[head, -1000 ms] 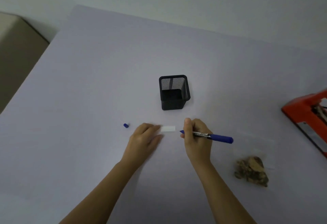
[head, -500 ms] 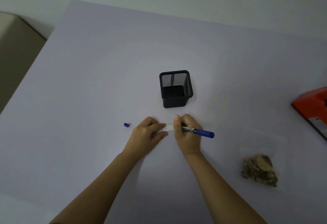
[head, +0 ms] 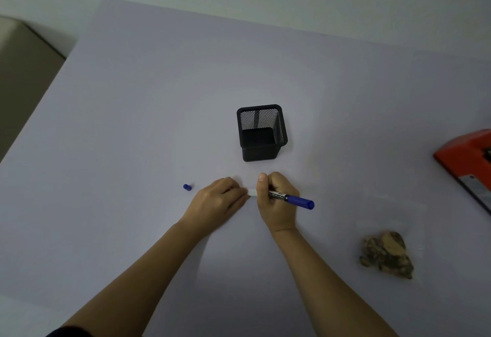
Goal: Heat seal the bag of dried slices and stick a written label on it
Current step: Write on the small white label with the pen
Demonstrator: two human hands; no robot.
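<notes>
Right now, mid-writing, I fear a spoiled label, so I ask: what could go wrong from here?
The small white paper label, pinned by the left hand at its left end, may shift under the blue permanent marker that the right hand grips, smearing the writing. The small blue marker cap lies loose on the pale table, left of both hands; it could roll away.
</notes>
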